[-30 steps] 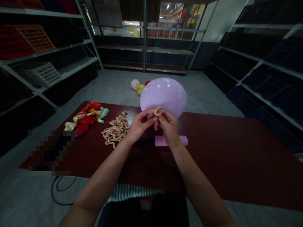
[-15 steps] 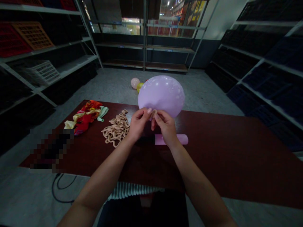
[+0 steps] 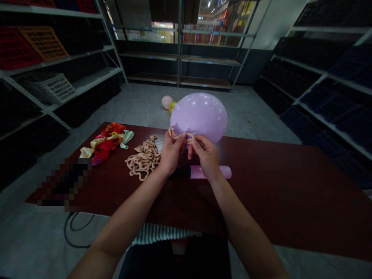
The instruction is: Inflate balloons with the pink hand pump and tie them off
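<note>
A large inflated purple balloon (image 3: 200,112) with pale printed marks sits just beyond my two hands, its neck hidden by my fingers. My left hand (image 3: 171,153) pinches a beige cord (image 3: 172,133), and a loop of it sticks up above the fingers against the balloon. My right hand (image 3: 207,154) is closed on the same cord at the balloon's lower edge; whether it also grips the neck I cannot tell. Below my hands lies a pink tube with a dark section (image 3: 225,172), resembling a balloon pump. Left of my left hand is a tangled heap of beige cord (image 3: 143,158).
Limp balloons in several colours (image 3: 107,141) lie at the left of the dark red table (image 3: 279,186). A blurred-out patch (image 3: 65,186) covers the near left corner. Small inflated balloons (image 3: 167,102) rest on the floor behind. Shelves with crates (image 3: 43,42) stand around.
A loop of the cord now shows above my left hand, which has turned slightly. The cord stretches visibly between both hands. The balloon stays nearly in place.
</note>
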A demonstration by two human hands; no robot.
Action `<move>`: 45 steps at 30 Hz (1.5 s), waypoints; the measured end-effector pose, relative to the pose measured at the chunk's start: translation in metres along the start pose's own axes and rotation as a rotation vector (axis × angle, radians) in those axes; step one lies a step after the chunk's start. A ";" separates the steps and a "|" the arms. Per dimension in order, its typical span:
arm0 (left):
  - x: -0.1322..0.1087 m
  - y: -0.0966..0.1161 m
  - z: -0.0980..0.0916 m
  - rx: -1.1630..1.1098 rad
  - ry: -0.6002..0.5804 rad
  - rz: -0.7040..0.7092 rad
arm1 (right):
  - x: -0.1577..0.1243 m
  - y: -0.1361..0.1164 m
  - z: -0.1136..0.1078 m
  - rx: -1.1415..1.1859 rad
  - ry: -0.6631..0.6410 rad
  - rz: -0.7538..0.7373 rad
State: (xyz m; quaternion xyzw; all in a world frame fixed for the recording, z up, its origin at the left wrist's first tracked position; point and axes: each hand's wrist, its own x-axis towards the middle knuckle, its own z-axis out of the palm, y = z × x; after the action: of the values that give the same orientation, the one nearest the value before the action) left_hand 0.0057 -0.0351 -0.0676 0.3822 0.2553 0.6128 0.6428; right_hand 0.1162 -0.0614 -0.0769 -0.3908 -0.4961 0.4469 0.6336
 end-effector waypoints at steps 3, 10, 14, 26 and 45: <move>0.001 0.000 0.000 0.006 0.024 -0.017 | 0.000 0.001 0.001 -0.042 -0.009 -0.019; 0.005 0.006 -0.005 -0.034 -0.089 -0.118 | -0.002 -0.001 0.002 -0.022 -0.011 -0.028; 0.006 0.005 -0.010 0.073 -0.174 -0.069 | -0.003 -0.003 0.001 -0.029 0.001 -0.018; 0.002 0.009 -0.016 0.752 -0.351 0.458 | -0.002 -0.001 0.000 -0.224 0.138 -0.107; 0.003 0.009 -0.016 1.000 -0.294 0.459 | -0.008 0.010 -0.003 -0.733 0.250 -0.391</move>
State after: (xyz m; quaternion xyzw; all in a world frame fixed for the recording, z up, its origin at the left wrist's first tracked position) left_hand -0.0118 -0.0300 -0.0697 0.7670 0.3326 0.4817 0.2628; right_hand 0.1165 -0.0663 -0.0889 -0.5397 -0.6062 0.0619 0.5808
